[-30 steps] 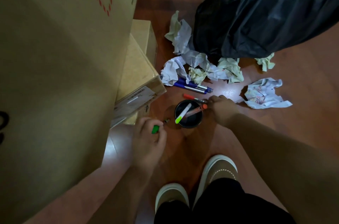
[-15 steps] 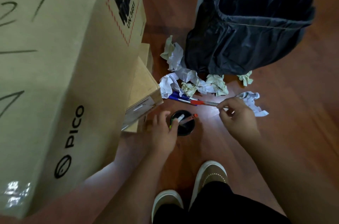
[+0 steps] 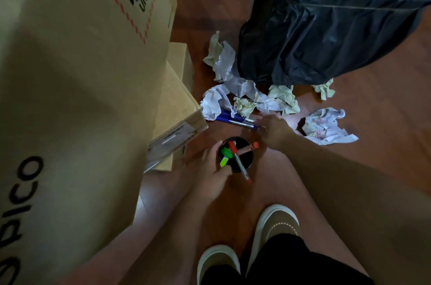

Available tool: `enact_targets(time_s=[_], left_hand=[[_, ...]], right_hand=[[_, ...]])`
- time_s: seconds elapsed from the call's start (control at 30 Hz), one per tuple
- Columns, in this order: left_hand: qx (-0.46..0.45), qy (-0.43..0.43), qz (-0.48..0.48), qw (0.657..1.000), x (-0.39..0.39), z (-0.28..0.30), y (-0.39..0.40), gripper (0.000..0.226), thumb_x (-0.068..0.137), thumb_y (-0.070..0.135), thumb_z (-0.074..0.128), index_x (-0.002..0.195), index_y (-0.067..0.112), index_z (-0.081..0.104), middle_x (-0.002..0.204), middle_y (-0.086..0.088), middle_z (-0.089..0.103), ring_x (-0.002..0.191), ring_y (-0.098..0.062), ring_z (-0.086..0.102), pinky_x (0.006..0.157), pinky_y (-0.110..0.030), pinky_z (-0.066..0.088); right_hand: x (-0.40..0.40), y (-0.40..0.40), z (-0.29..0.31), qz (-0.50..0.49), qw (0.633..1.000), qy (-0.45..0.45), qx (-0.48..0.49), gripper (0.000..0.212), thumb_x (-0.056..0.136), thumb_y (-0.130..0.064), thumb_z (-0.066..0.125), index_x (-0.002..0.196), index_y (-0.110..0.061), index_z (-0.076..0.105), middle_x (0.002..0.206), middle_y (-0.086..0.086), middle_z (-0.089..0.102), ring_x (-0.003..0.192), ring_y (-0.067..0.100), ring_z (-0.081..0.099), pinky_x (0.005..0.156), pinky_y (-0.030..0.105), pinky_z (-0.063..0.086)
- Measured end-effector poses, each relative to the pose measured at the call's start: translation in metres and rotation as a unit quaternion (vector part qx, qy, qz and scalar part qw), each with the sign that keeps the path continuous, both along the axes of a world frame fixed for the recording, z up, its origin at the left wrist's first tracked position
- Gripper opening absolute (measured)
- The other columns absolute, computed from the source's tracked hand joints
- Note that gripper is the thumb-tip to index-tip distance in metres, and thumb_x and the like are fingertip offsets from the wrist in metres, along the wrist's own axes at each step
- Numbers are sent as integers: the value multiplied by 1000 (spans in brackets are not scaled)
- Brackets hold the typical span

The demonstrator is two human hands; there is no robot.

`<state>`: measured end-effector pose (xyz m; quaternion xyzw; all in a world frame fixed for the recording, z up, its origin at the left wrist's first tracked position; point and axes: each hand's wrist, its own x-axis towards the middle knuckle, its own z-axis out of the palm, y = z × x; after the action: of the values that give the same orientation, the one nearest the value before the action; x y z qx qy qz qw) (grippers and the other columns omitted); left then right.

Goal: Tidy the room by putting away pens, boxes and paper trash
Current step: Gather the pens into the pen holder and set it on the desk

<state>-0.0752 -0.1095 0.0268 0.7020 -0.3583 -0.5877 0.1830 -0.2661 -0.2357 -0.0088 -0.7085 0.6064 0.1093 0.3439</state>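
Note:
A black pen cup (image 3: 242, 164) stands on the wooden floor and holds a green highlighter (image 3: 225, 156), a red pen (image 3: 240, 164) and an orange-capped marker (image 3: 249, 147). My left hand (image 3: 208, 175) grips the cup from its left side. Two or three blue pens (image 3: 234, 120) lie on the floor just beyond the cup. My right hand (image 3: 272, 130) reaches over them with its fingertips at their near ends; blur hides whether it holds them. Crumpled paper (image 3: 278, 98) lies scattered past the pens, with another ball of paper (image 3: 326, 129) to the right.
A large cardboard box (image 3: 70, 74) fills the left side, with smaller boxes (image 3: 177, 107) stacked against it. A bin lined with a black bag (image 3: 326, 16) stands at the back right. My shoes (image 3: 275, 228) are at the bottom.
The red pen my right hand held is now in the cup. That hand has moved left onto the blue pens. My left hand has closed round the cup.

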Motion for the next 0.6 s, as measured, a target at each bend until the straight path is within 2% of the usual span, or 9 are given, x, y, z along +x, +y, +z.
enact_targets(time_s=[0.07,0.13,0.23,0.33,0.4,0.5,0.6], left_hand=[[-20,-24,-61,998,1,0,-4,86,77,19,67,150,38,27,154,7,27,141,-19,32,113,-46,36],[-46,-60,-130,989,3,-1,-8,99,70,26,73,152,39,19,157,10,23,144,-18,27,114,-43,34],[-64,-110,-209,970,5,-1,-13,120,62,40,85,152,44,7,159,15,15,147,-20,18,114,-45,31],[-82,-140,-258,953,4,-3,-19,142,49,55,91,153,42,-5,162,11,11,149,-19,11,116,-45,25],[-92,-142,-247,954,-1,-4,-20,150,44,60,90,152,42,-12,163,8,13,148,-19,13,117,-47,27],[-129,-134,-171,968,-14,-8,-15,150,41,65,88,150,46,-14,162,5,17,148,-21,19,114,-50,33],[-148,-137,-141,969,-26,-11,-10,147,45,63,88,147,52,-16,161,-1,17,148,-25,19,113,-45,32]], right_hand=[[8,-6,-8,48,998,28,13,42,89,-21,55,129,-34,61,144,0,47,131,26,42,101,41,45],[15,-8,-12,64,998,28,1,44,91,-24,57,133,-33,57,149,1,42,135,28,37,107,45,40],[20,-5,-19,74,995,70,-18,45,91,-26,60,136,-33,52,145,2,41,132,30,34,103,45,38],[26,-2,-25,81,989,119,-39,41,92,-26,59,131,-30,53,140,5,43,132,31,35,103,43,37],[29,-1,-27,89,986,134,-51,36,92,-29,58,128,-27,56,138,7,42,131,32,35,102,44,38],[29,6,-26,84,985,136,-67,35,91,-29,58,126,-22,58,131,10,46,124,33,41,97,44,42],[19,14,-21,54,992,101,-59,33,88,-21,61,121,-20,59,118,9,49,108,31,53,84,38,46]])
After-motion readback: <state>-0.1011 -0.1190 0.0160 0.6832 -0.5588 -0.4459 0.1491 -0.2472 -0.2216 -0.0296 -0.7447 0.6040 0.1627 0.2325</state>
